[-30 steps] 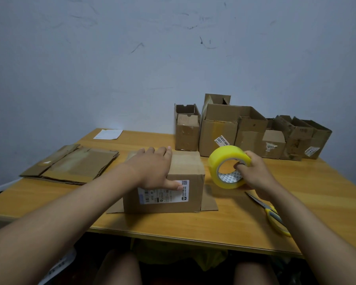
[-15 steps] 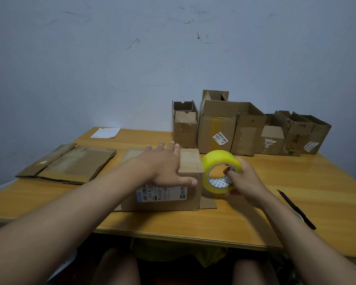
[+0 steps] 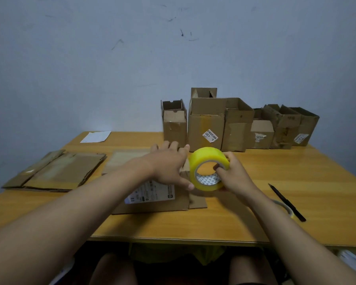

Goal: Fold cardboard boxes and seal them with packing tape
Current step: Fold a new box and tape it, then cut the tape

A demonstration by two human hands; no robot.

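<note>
Both forearms are bare from elbow to wrist, with no sleeves in view. The left hand [image 3: 169, 165] and right hand [image 3: 235, 175] wear no gloves, rings, or watch. The knees below are bare as well.

Cardboard box [image 3: 152, 202]: brown, white shipping label on front, closed top, sitting on the surface. Packing tape roll [image 3: 209, 168]: yellow, upright on edge, at the box's right top corner.
</note>
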